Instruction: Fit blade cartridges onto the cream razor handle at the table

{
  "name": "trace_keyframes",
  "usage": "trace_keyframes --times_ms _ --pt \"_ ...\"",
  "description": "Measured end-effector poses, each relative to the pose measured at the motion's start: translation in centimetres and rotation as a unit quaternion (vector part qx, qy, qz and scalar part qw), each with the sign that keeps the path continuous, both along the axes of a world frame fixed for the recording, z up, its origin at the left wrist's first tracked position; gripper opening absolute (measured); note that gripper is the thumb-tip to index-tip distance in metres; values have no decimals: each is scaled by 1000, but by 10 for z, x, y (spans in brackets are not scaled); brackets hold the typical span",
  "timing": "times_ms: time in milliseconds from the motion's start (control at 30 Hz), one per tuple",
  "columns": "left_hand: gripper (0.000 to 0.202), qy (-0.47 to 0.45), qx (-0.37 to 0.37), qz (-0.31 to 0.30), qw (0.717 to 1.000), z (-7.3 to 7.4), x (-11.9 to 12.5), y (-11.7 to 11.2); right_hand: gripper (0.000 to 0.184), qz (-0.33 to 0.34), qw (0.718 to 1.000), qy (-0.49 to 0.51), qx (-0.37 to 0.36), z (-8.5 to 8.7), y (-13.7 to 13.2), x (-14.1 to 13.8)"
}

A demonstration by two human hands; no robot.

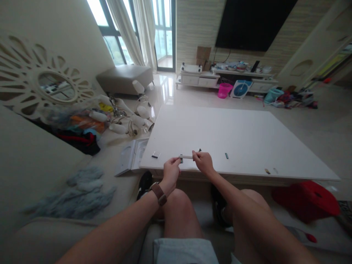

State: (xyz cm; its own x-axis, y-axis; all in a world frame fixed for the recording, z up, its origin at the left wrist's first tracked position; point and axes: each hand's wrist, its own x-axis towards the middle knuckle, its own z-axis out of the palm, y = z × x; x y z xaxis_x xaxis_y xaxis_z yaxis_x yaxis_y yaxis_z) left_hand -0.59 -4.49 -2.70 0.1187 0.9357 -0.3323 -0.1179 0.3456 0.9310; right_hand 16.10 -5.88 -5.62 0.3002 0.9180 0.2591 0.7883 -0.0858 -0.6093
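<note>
Over the near edge of the white table (pixel 220 135), my left hand (pixel 171 171) pinches a small dark flat piece (pixel 181 160), too small to name. My right hand (pixel 202 161) is closed around a slim white stick (pixel 187 157), whose left end meets the dark piece at my left fingertips. A dark tip (pixel 200 150) shows above my right fist. To the left on the tabletop lies a small clear item with a dark strip (pixel 155 155). A small dark green rectangle (pixel 226 156) lies to the right, and farther right is a small black-and-gold piece (pixel 267 171).
A red stool-like object (pixel 308 201) stands by the table's right front. An open white box (pixel 128 156) and a chandelier with white shades (pixel 137 119) lie on the floor at left. A pink basket (pixel 224 90) stands beyond, before the TV cabinet (pixel 189 79).
</note>
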Motion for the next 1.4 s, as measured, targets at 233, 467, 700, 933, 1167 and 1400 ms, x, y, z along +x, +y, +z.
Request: trace_keyframes --times_ms 233,467,700,933,1167,1400 --pt "22 -2 1 3 1000 1 0 1 55 4 1000 -3 1 0 1 -6" --pt "21 5 -5 9 1000 4 1 0 55 -40 999 -14 0 2 4 6" --pt "23 -2 3 8 1000 0 0 0 55 -4 1000 6 -5 -1 2 -10" --pt "29 -7 -3 15 1000 1 1 -1 55 -54 999 2 -3 4 2 11" --pt "31 -22 8 8 1000 1 1 -1 57 -1 1000 20 -7 -2 3 -10" --pt "29 -9 -30 11 999 1 2 -2 56 -39 998 -54 -20 2 1 10"
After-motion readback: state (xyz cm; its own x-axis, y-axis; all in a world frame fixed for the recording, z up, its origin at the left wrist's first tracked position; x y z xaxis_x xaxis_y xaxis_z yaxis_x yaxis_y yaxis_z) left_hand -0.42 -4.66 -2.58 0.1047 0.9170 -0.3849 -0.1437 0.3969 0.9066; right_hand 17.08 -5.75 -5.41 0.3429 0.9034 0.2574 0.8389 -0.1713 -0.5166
